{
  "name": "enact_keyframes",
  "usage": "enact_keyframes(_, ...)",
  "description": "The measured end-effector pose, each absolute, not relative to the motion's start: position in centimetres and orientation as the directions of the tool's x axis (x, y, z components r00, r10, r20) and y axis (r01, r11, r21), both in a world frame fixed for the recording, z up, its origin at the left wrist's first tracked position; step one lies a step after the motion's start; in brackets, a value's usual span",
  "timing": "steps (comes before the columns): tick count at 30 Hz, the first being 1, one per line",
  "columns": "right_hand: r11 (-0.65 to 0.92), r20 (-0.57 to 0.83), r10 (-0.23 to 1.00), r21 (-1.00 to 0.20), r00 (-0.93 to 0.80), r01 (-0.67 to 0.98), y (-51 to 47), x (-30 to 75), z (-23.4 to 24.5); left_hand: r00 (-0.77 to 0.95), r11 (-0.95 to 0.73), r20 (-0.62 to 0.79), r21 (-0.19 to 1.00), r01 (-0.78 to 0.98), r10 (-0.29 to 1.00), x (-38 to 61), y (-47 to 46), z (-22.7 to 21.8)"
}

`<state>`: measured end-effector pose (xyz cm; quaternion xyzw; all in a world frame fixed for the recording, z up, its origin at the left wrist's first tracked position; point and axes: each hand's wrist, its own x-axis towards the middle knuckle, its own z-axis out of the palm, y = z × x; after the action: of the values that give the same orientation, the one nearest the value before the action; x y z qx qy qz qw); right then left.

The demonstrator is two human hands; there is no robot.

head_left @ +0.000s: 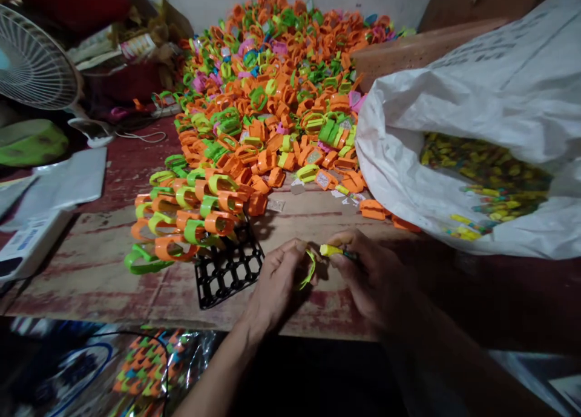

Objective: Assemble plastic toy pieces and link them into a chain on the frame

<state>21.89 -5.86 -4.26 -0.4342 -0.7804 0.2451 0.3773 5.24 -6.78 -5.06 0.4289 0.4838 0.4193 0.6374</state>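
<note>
My left hand (282, 272) is closed on a thin yellow-green plastic ring (309, 270), which curves out from under the fingers. Pinched between the thumb and fingers of my right hand (367, 272) is a small yellow stick (330, 250) with a dark end. Its yellow tip points at the ring, with a small gap between them. To the left of my hands, a black grid tray (227, 278) lies on the table. Orange, green and yellow plastic rings (186, 214) stand in rows on its left part.
A large pile of mostly orange plastic rings (281, 102) fills the back. On the right, a white sack (390, 126) holds many small yellow sticks (494, 175). A fan (36, 60) and a white box (34, 241) are at the left. The table's front edge (327, 332) runs below my hands.
</note>
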Motion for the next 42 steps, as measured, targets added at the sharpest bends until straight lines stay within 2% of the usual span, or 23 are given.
enact_keyframes(4, 0.536, 0.359, 0.83, -0.727, -0.428, 0.43, -5.6, 22.9, -4.6, 0.201, 0.312, -0.295, 0.948, -0.056, 0.934, 4.9, -7.3, -4.3)
enact_keyframes(10, 0.59, 0.409, 0.777, -0.736, -0.478, 0.33, -5.9, 22.6, -4.1, 0.24, 0.346, -0.333, 0.938, -0.015, 0.912, 4.8, -7.5, -3.9)
enact_keyframes(13, 0.584, 0.413, 0.776, -0.755, -0.476, 0.297, -6.0, 22.5, -4.0, 0.252, 0.337, -0.325, 0.941, -0.005, 0.911, 4.7, -7.5, -3.7)
enact_keyframes(18, 0.523, 0.406, 0.837, -0.792, -0.366, 0.317, -6.0, 22.9, -4.3, 0.298, 0.364, -0.34, 0.931, -0.025, 0.892, 5.0, -7.3, -3.9)
enact_keyframes(22, 0.505, 0.368, 0.829, -0.815, -0.422, 0.282, -5.9, 22.9, -4.7, 0.264, 0.391, -0.379, 0.92, 0.007, 0.887, 5.3, -7.2, -4.1)
enact_keyframes(29, 0.556, 0.366, 0.789, -0.768, -0.494, 0.318, -5.6, 23.3, -4.6, 0.279, 0.371, -0.356, 0.929, -0.002, 0.892, 5.0, -7.1, -4.6)
enact_keyframes(36, 0.53, 0.356, 0.754, -0.826, -0.552, 0.191, -5.0, 23.7, -4.7, 0.373, 0.329, -0.306, 0.944, 0.001, 0.876, 4.6, -6.7, -5.3)
enact_keyframes(38, 0.558, 0.357, 0.748, -0.794, -0.559, 0.239, -5.1, 23.8, -4.8, 0.385, 0.332, -0.311, 0.943, 0.014, 0.869, 4.6, -6.6, -5.4)
enact_keyframes(42, 0.675, 0.415, 0.699, -0.65, -0.582, 0.348, -5.6, 24.1, -5.1, 0.401, 0.304, -0.311, 0.949, 0.081, 0.862, 4.5, -6.7, -5.4)
